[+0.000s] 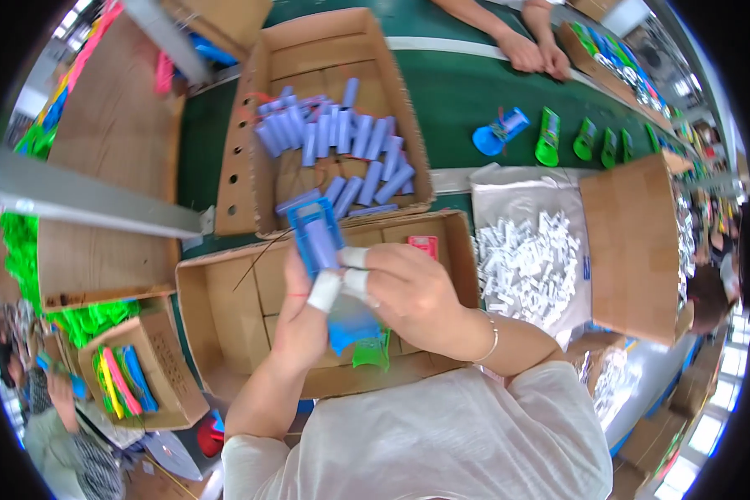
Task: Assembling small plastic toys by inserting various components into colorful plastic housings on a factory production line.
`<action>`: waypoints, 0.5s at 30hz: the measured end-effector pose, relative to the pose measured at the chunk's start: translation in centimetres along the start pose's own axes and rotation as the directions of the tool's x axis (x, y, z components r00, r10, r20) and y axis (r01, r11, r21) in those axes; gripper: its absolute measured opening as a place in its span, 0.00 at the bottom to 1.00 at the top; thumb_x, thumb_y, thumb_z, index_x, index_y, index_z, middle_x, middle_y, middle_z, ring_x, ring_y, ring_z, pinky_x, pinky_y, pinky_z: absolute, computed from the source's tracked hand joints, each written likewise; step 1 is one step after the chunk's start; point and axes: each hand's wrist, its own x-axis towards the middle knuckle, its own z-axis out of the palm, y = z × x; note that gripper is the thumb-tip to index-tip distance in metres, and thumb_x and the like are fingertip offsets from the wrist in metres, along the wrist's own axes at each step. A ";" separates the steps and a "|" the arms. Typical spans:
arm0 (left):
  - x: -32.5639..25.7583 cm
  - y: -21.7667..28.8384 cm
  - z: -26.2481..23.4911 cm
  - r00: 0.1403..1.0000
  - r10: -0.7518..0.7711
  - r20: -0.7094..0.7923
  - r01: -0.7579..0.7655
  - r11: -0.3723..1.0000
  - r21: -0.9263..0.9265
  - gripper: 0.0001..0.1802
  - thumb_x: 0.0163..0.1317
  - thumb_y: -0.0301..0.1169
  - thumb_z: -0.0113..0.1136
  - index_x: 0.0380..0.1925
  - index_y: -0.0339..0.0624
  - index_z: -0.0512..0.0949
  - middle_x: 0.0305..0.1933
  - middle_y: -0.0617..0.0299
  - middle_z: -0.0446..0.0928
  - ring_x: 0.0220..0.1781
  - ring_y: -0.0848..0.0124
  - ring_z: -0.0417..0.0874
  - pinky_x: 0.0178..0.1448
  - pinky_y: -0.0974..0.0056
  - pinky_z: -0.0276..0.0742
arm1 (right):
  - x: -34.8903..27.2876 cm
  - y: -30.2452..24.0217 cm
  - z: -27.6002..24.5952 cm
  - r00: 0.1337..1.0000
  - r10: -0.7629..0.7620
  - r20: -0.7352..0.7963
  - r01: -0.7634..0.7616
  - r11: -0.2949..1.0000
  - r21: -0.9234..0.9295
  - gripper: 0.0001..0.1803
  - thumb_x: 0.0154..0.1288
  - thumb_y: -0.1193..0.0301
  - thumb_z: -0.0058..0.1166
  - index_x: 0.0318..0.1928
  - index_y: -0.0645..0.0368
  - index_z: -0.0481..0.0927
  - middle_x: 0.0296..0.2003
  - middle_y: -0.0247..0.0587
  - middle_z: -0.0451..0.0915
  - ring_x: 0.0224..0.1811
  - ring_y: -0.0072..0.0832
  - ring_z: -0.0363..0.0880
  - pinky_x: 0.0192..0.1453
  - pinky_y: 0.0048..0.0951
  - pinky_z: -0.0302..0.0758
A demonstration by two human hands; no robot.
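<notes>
left hand [302, 312] gripping a blue plastic case [317, 236] mid-frame, steadying it upright | right hand [412, 296], taped fingertips pinching closed on the case's side, likely seating a battery | purple batteries [342, 142] sitting loose in the box [342, 37] above, within easy reach | green desk [458, 100] underneath

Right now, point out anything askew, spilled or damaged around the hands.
Nothing is spilled or broken. Both hands, left hand and right hand, hold a blue plastic piece over a cardboard box. The lavender cylinders lie jumbled in the far box, and the fingertips are wrapped in white tape.
</notes>
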 end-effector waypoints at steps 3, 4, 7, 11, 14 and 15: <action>-0.2 0.1 0.5 0.999 0.020 0.030 -0.021 0.999 0.029 0.32 0.70 0.27 0.43 0.70 0.50 0.45 0.61 0.64 0.61 0.57 0.75 0.65 0.61 0.67 0.64 | -0.5 -0.1 -0.6 0.999 -0.039 -0.020 0.037 0.995 -0.088 0.12 0.47 0.73 0.59 0.36 0.59 0.81 0.44 0.41 0.80 0.40 0.37 0.79 0.42 0.36 0.74; 0.0 -0.1 0.6 1.000 0.029 0.000 -0.029 0.999 0.019 0.31 0.70 0.27 0.44 0.70 0.50 0.46 0.60 0.64 0.62 0.57 0.75 0.66 0.61 0.67 0.64 | -0.7 0.2 -0.7 0.998 -0.068 -0.012 0.066 0.991 -0.115 0.14 0.46 0.71 0.59 0.37 0.58 0.81 0.44 0.40 0.80 0.40 0.36 0.79 0.42 0.35 0.73; 0.0 0.0 0.8 1.000 -0.009 -0.001 0.009 1.000 0.016 0.31 0.69 0.30 0.46 0.69 0.49 0.48 0.57 0.62 0.65 0.53 0.72 0.70 0.56 0.64 0.70 | -1.0 0.6 -1.6 0.999 -0.050 0.013 0.051 0.995 -0.090 0.13 0.49 0.71 0.61 0.37 0.57 0.81 0.44 0.40 0.80 0.40 0.36 0.79 0.41 0.35 0.73; -0.6 2.1 1.7 0.989 -0.097 0.110 0.103 0.994 -0.043 0.26 0.66 0.33 0.48 0.63 0.47 0.56 0.49 0.57 0.70 0.42 0.67 0.77 0.42 0.57 0.79 | -2.4 1.9 -4.0 0.981 0.140 -0.132 -0.142 0.990 -0.012 0.08 0.53 0.72 0.61 0.36 0.58 0.81 0.38 0.42 0.80 0.37 0.40 0.79 0.36 0.36 0.74; -0.7 1.2 1.1 0.993 -0.118 0.008 0.118 0.992 -0.051 0.29 0.62 0.36 0.50 0.62 0.47 0.57 0.41 0.54 0.72 0.34 0.64 0.78 0.30 0.57 0.80 | -5.4 4.1 -6.9 0.791 0.540 -0.287 -0.601 0.774 -0.201 0.07 0.55 0.70 0.59 0.33 0.59 0.80 0.31 0.47 0.80 0.32 0.43 0.79 0.34 0.36 0.76; -0.5 1.0 0.8 0.987 -0.161 -0.026 0.160 0.986 -0.036 0.28 0.61 0.34 0.49 0.61 0.47 0.57 0.41 0.53 0.73 0.34 0.63 0.79 0.31 0.57 0.81 | -6.8 5.5 -7.5 0.717 0.619 -0.321 -0.697 0.650 -0.302 0.08 0.55 0.68 0.58 0.31 0.60 0.79 0.29 0.48 0.80 0.31 0.44 0.79 0.34 0.37 0.76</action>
